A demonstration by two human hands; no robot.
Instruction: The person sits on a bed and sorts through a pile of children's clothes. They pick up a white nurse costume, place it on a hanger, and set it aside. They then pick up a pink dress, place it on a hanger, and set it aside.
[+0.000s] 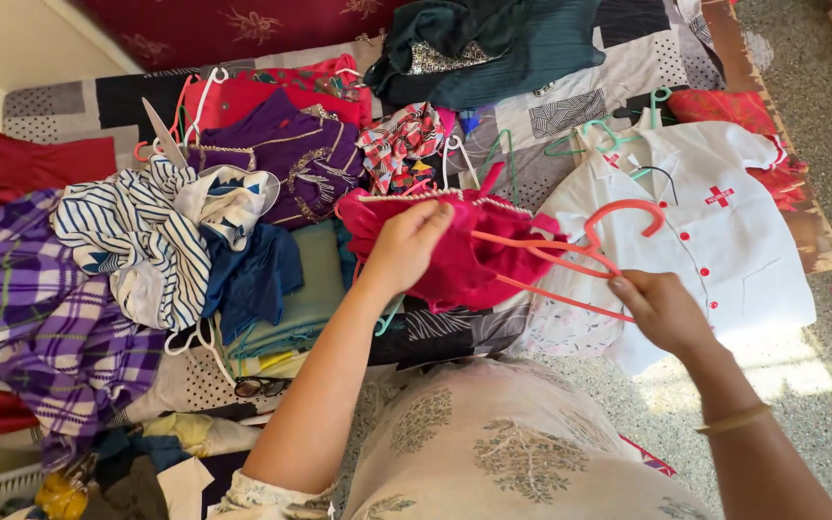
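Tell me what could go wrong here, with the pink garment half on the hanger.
1. The left hand pinches only the beaded neckline of the pink garment, so it may slip off the coral hanger.
2. The right hand grips the hanger at its lower bar; it could twist.
3. Its hook lies over the white shirt and could snag it.

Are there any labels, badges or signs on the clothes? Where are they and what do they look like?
Badge: on the chest of the white shirt at the right, beyond the right hand; a small red cross crossed by a white band.
No packages, signs or screens show.
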